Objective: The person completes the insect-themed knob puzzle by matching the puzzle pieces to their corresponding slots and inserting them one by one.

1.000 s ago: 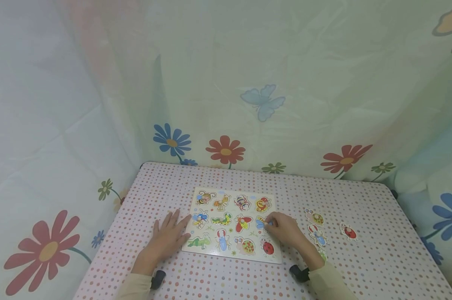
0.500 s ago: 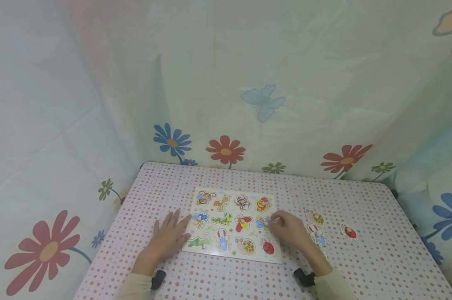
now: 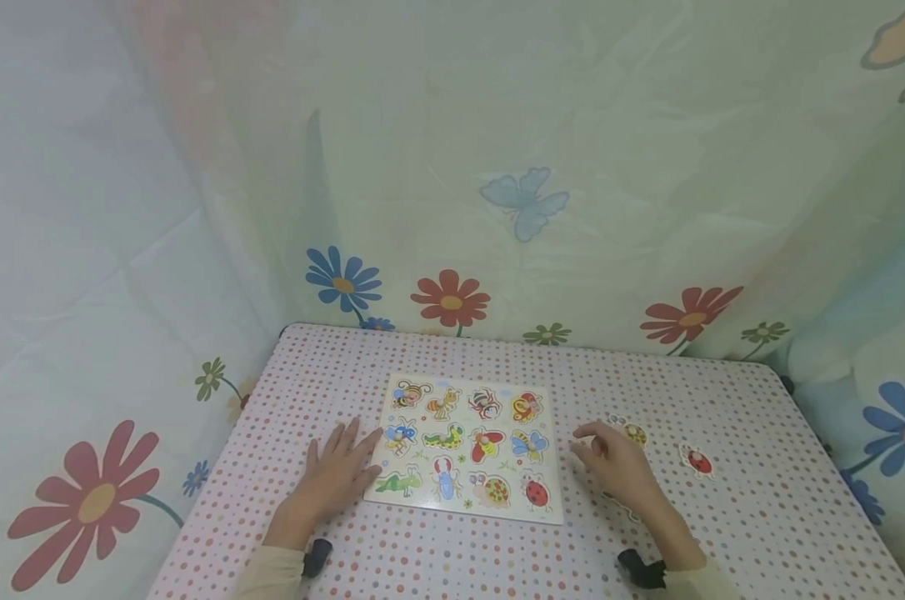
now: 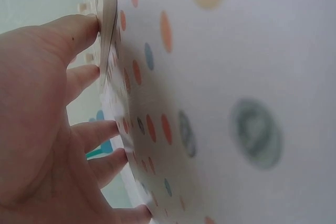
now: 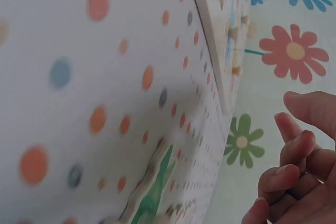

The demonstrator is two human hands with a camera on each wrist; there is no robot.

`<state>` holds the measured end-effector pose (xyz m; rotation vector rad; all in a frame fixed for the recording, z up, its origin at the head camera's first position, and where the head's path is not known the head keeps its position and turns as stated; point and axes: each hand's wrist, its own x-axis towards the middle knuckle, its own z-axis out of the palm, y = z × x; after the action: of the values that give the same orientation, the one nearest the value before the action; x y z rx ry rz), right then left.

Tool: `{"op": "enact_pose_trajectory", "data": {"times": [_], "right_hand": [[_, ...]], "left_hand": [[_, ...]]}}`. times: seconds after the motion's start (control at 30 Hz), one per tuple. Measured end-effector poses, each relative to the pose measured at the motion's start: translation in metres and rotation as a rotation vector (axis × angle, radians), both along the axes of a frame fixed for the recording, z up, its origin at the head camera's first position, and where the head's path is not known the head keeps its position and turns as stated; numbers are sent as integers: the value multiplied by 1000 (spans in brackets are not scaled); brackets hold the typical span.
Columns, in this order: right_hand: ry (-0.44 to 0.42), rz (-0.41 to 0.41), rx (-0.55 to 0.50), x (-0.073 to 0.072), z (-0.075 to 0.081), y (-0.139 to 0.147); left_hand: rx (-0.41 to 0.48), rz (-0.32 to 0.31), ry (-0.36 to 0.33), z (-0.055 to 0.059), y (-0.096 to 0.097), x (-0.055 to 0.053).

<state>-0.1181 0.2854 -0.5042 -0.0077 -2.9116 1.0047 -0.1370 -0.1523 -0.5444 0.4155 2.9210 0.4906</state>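
A pegged wooden insect puzzle board [image 3: 460,510] lies on the table. My left hand [image 3: 332,479] lies flat with spread fingers beside its left edge; in the left wrist view the thumb [image 4: 79,32] touches the board's side. Just right of the board, my right hand [image 3: 621,467] hovers with loosely bent fingers and nothing between them. A blue-winged insect piece [image 3: 529,446] sits in the middle row's right end. Partly hidden behind my right hand is a snail piece [image 3: 635,432]. A green piece [image 5: 152,192] lies below that hand in the right wrist view.
A loose ladybug piece [image 3: 697,461] lies farther right on the dotted tablecloth [image 3: 767,517]. Flower-printed curtains [image 3: 595,250] stand behind the table and at both sides. Each wrist wears a black camera mount.
My right hand has let go of the blue-winged insect piece on the board and moved right, now covering part of the loose pieces. The left hand has stayed put.
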Motion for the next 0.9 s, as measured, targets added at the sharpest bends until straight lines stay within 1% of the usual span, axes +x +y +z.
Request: {"op": "enact_pose_trajectory", "data": {"times": [0.23,0.33,0.5,0.7,0.9], "right_hand": [[61,-5,4,16,4,22],[66,-10,1,22,4,31],[58,-45,5,32,4,46],[-18,-87,14,44,-1,57],[-160,-140,8,50,-10,62]], "left_hand": [[11,1,-9,2,0,0],[15,0,-12,3,0,1],[18,-1,-12,3,1,1],[18,0,-10,3,1,1],[19,3,-13,3,0,1]]}}
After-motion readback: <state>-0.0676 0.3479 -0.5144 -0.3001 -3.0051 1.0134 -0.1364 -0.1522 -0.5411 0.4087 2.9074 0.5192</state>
